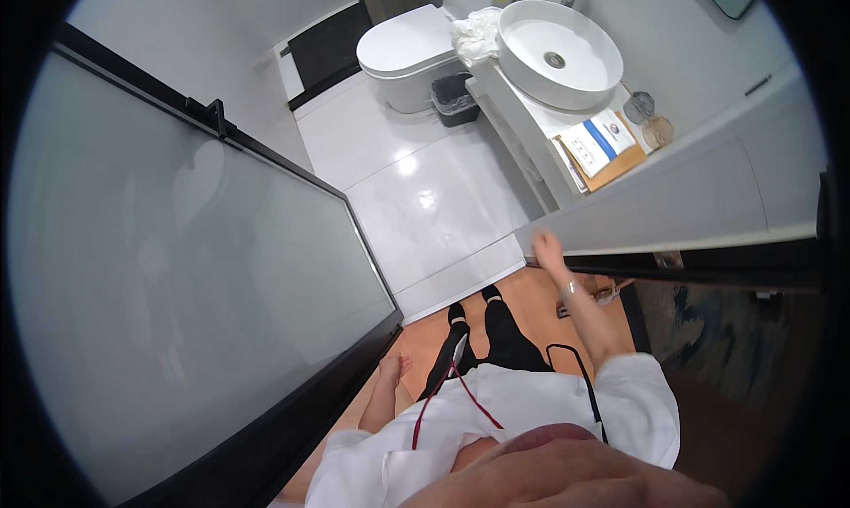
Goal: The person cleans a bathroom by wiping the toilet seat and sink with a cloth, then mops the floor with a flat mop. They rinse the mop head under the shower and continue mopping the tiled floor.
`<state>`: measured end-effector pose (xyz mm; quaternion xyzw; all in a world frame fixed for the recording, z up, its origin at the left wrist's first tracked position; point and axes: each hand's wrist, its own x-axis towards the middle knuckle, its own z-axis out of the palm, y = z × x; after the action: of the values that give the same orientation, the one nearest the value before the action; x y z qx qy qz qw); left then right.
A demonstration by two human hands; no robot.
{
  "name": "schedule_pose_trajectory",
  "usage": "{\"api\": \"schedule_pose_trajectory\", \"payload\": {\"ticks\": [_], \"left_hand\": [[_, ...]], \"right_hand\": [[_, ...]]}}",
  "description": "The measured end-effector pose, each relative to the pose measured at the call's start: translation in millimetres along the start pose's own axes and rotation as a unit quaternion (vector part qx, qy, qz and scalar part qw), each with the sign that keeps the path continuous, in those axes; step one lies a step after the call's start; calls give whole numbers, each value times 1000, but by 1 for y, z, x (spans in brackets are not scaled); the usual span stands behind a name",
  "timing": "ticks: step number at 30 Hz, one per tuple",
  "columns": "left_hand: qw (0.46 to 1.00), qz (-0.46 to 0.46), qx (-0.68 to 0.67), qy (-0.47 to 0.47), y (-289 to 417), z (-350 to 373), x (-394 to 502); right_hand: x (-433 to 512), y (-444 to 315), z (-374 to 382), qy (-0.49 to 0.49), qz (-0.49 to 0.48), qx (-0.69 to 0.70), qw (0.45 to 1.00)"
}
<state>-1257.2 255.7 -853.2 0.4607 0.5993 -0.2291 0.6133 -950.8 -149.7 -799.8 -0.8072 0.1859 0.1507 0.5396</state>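
Observation:
My right hand [548, 245], blurred, is held out near the right side of the doorway with its fingers curled; no object shows in it. A metal band is at that wrist. My left hand [394, 367] hangs low beside the black door frame, fingers loosely bent, with nothing seen in it. A frosted glass door [199, 229] stands swung out at the left, with a black handle [216, 117]. Between my hands, a badge [459, 354] hangs on a red lanyard. Ahead are a white round basin [561, 53] and a toilet [405, 39] with its lid down.
A raised white threshold [458, 294] edges the tiled floor. A black bin [457, 99] stands by the toilet. On the counter are a crumpled white cloth or plastic bundle [477, 35], printed packets [597, 142] on a wooden tray [621, 168], and two small round items, grey [639, 107] and tan [658, 132].

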Motion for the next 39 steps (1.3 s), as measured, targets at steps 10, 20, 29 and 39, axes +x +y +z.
{"api": "schedule_pose_trajectory", "payload": {"ticks": [10,20,29,39], "left_hand": [[989,-44,-109,89,-135,13,-76],[991,-24,-135,1,-76,90,-70],[911,112,-373,-139,167,176,-15],[981,62,-50,-179,0,179,40]], "right_hand": [[293,-343,55,249,-434,-640,583],[303,-303,128,-53,-477,-303,823],[-10,-77,173,-384,203,159,887],[33,148,169,-166,396,170,887]]}}
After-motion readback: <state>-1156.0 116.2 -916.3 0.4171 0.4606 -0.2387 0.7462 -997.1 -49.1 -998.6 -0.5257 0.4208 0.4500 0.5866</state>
